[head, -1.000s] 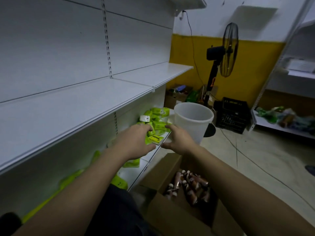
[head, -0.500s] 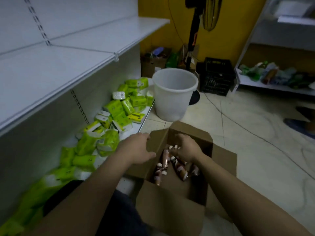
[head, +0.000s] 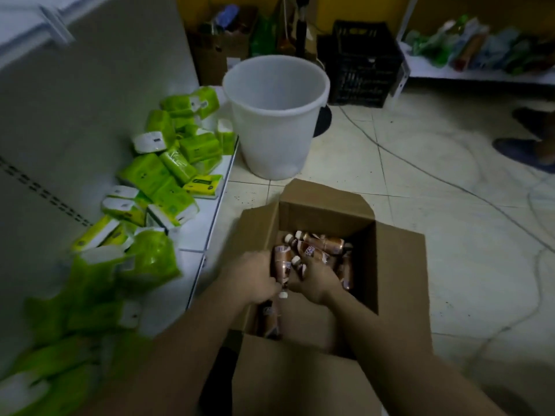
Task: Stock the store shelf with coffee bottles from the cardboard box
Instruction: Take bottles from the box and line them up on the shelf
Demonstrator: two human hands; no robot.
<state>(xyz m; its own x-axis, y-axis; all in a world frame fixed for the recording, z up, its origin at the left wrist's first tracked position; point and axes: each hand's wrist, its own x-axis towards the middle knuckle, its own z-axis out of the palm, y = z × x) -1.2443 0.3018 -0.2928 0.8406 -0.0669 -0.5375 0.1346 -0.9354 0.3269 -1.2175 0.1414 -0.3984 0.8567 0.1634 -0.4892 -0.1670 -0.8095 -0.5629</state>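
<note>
brown corrugated cardboard box [head: 327,216] stands open on the pale tiled floor [head: 450,250], flaps folded outward, just beside the front edge of the white metal store shelf [head: 207,223]. inside it lie small brown plastic coffee bottles [head: 326,245] with white caps, tumbled on their sides in a loose heap toward the far and left part of the box.

both hands are down inside the box. the left hand [head: 250,280] has fingers and thumb curled round one coffee bottle [head: 280,264], which sits between the two hands with its cap pointing toward the person. the right hand [head: 316,280] is curled over a second coffee bottle [head: 300,264], whose white cap pokes out past the fingers. motion blur hides the fingertips themselves.

the shelf's lowest board carries a jumble of bright green and white tissue packs [head: 168,175], piled against the grey back panel. a translucent white plastic bucket [head: 270,139] stands on the floor just beyond the box, near the shelf's corner. behind it are a black plastic crate [head: 360,64], the black pole of a standing fan [head: 301,31] and another brown carton [head: 216,55], all against a yellow wall [head: 345,7]. a thin cable [head: 420,169] trails across the tiles. at the right edge a dark shoe [head: 522,151] of another person shows, and a second white shelf [head: 450,72] holds blurred green and brown packages.
</note>
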